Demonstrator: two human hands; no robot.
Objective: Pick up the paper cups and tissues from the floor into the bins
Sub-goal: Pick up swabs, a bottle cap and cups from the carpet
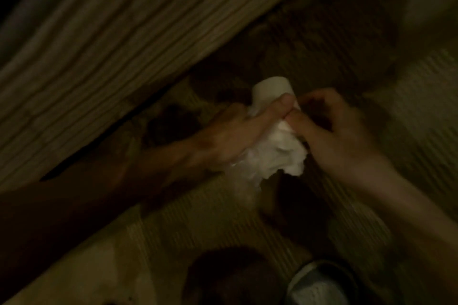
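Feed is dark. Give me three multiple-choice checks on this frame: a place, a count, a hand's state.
1. The tissue is: A between both hands; B on a shoe; C on the striped fabric.
2. Paper cups in view: A none; B one; C three.
3. The left hand is: A idle; B gripping the paper cup; C flat on the floor.
Answers: 1 A, it bunches between left hand and right hand; 2 B, a single white cup shows; 3 B, its fingers wrap the cup.
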